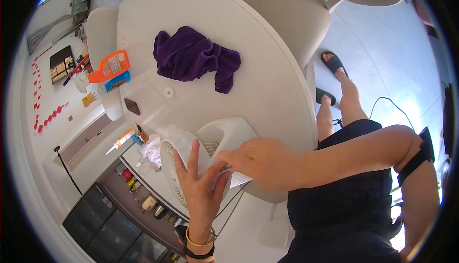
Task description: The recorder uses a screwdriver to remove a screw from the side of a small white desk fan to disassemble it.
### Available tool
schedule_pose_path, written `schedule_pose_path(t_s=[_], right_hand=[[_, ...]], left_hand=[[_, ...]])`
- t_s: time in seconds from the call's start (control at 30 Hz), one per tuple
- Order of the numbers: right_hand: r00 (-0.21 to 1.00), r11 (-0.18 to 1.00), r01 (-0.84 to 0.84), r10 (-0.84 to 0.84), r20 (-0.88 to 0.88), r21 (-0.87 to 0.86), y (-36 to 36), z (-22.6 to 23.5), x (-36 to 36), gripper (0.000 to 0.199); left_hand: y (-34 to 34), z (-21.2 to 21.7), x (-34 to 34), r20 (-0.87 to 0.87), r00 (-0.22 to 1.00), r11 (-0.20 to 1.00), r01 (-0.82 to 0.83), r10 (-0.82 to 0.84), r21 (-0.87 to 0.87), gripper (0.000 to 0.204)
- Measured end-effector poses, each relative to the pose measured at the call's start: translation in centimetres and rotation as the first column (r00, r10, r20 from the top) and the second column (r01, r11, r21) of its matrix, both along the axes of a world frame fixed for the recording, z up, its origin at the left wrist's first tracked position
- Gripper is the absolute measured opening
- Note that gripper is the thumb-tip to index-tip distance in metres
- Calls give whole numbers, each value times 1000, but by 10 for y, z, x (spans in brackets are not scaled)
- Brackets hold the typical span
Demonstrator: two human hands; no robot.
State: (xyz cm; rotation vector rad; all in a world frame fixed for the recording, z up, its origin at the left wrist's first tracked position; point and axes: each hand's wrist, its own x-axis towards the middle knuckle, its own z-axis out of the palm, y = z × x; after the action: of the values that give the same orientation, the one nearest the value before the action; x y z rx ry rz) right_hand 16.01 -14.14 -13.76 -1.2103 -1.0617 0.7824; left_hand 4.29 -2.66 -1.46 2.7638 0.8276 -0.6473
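A white fan [179, 141] with a ribbed round grille lies tilted on the near part of the round white table [267, 62]. Its smooth white base [236, 128] points away from me. My left hand [203, 186], a gold bangle at its wrist, rests on the fan's housing with two fingers stretched along it. Its forefinger and thumb curve in at the housing's side. Right there, the fingers of my right hand [265, 162] are bent and pressed together, meeting the left fingertips. Whatever small part lies between the fingers is mostly hidden.
A crumpled purple cloth [191, 55] lies farther back on the table. At the left edge are an orange spray bottle [111, 66], a blue bottle [117, 81], a dark small box [132, 106], a white disc [169, 92] and a clear plastic bag [152, 149]. Beige chairs [287, 14] stand around.
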Motion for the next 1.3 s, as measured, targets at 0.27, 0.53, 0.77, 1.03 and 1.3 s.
schedule_pose_path(t_s=[0.27,0.53,0.77,1.03,1.3], right_hand=[[961,961,-274,273,-40,-38,-10,2,17,17],[960,990,-138,129,-247,-21,-9,5,0,19],[863,935,-318,216,-457,-159,-8,0,5,20],[920,989,-137,108,-376,-53,-4,-13,0,24],[180,493,-858,20,-983,-147,-4,6,27,60]], left_hand=[[0,-1,2,28,999,1000,17,-17,19,20],[0,-1,0,23,1000,1000,-20,20,7,21],[-2,0,4,14,999,999,-33,33,10,21],[0,-1,-1,38,999,1000,-6,6,20,17],[-3,-1,1,32,997,998,-70,70,2,12]])
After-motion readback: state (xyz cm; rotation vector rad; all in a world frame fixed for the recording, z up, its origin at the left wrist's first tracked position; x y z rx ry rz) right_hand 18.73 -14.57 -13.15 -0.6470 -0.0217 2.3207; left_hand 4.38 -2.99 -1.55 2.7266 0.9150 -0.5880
